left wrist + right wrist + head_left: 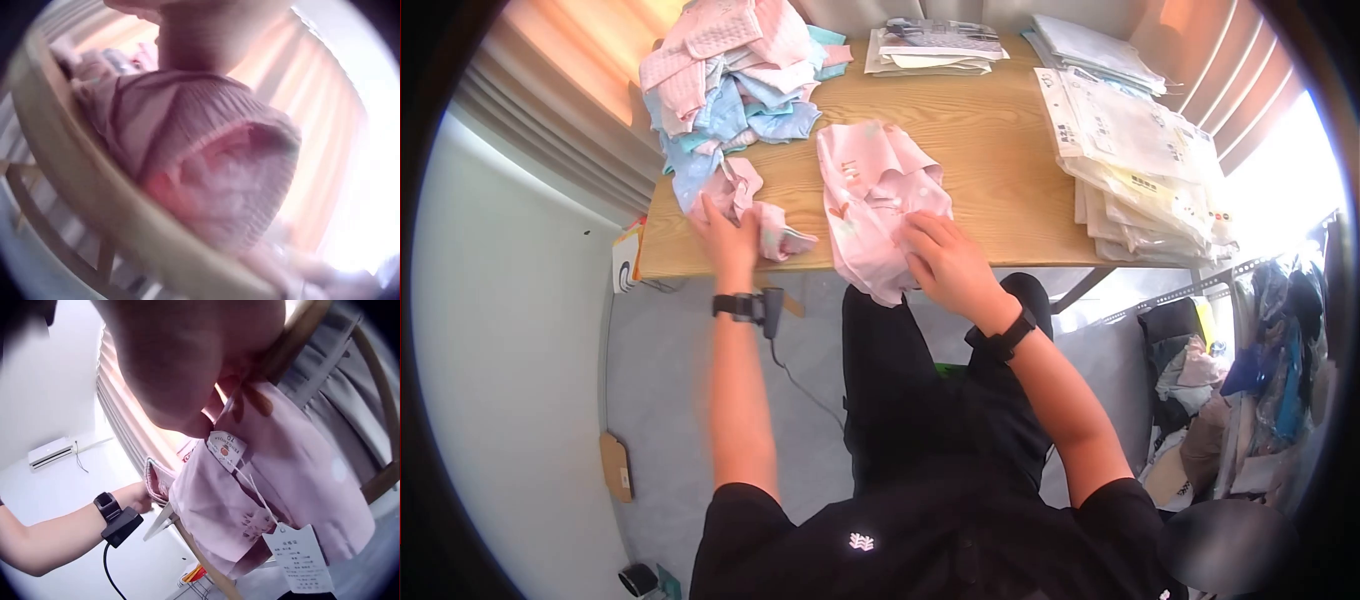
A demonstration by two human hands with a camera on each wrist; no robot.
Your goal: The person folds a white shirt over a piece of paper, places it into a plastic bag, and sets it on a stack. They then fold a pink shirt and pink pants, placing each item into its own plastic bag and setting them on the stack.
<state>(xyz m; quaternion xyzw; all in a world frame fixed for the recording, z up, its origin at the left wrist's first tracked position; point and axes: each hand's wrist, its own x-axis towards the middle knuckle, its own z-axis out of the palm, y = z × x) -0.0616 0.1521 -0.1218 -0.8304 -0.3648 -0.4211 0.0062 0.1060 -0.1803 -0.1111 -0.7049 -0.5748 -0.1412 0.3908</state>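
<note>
In the head view a pink printed baby garment (885, 185) lies at the table's front edge, its lower part hanging over. My right hand (950, 265) pinches its right side. The right wrist view shows a neck label (226, 450) near the fingers and a white hang tag (300, 557) dangling on a string. To the left, my left hand (728, 240) grips a smaller bunched pink garment (778, 238), its fingers blurred. Close up in the left wrist view, this smaller garment has a gathered, ribbed opening (269, 125) facing outward.
A heap of pink and blue baby clothes (730, 80) rises at the back left. Flat packs (935, 48) lie at the back, and stacked clear plastic bags (1140, 150) fill the right side. Clothes hang on a rack (1270, 330) at right. A cable (800, 375) trails from the left wrist.
</note>
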